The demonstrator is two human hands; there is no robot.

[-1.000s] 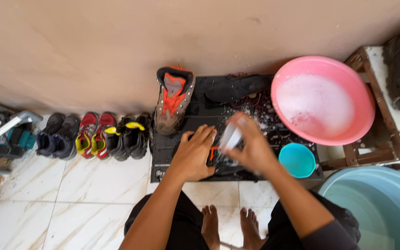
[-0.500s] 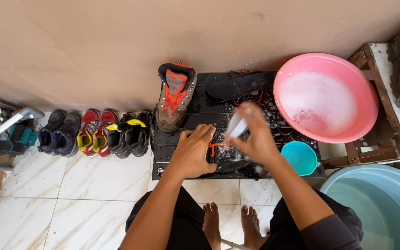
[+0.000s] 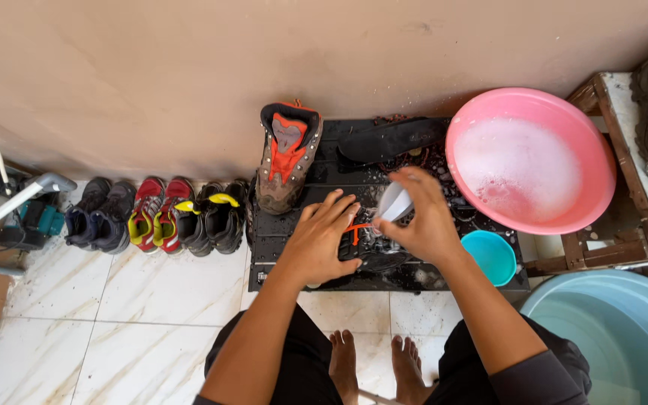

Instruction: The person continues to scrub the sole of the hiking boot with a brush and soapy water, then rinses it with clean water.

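Hands first: the left hand lies flat and wide, pressing a dark shoe onto the black mat. The right hand grips a white brush on that shoe. A moment ago the brush was lifted higher; now it is down, so scrubbing goes on. Right of the mat sits a big pink bowl of soapy water, then a small blue cup. A brown boot stands at the mat's back.

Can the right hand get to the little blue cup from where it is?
Probably yes. The right hand holds a white brush, but the small blue cup sits close beside its wrist with nothing between them.
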